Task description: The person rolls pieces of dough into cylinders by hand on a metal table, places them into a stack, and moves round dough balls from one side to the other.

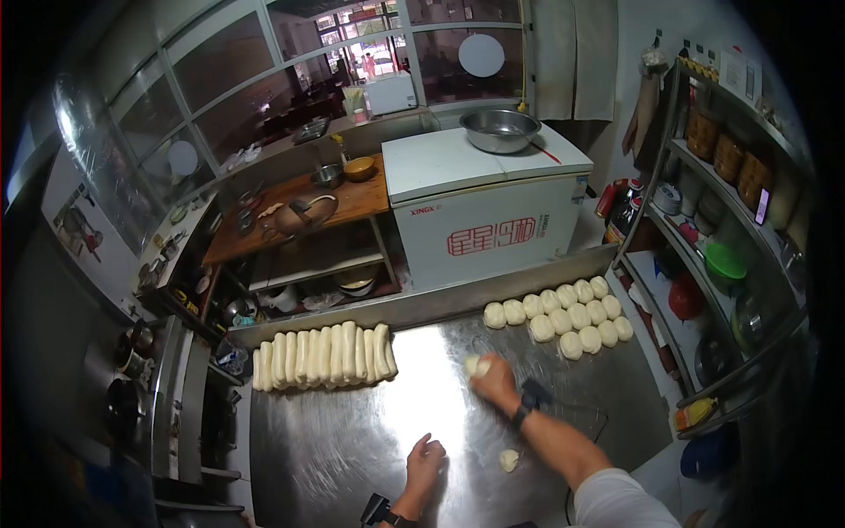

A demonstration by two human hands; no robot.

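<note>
My right hand (495, 385) is closed round a small piece of pale dough (476, 365) over the middle of the steel worktop (352, 458). Lower and to the left, my left hand (426, 458) hovers near the front, its fingers loosely apart and holding nothing. A small dough lump (509, 460) lies on the steel below my right forearm. Several long dough rolls (324, 354) lie side by side at the back left. At the back right, several round dough balls (578, 315) sit close together in rows.
Behind the worktop's raised back edge stands a white chest freezer (493, 211) with a metal bowl (500, 132) on top. A wooden counter (352, 198) is at its left. Metal shelves (695, 238) with jars and bowls rise at the right. A black cable (604, 422) crosses the worktop's right side.
</note>
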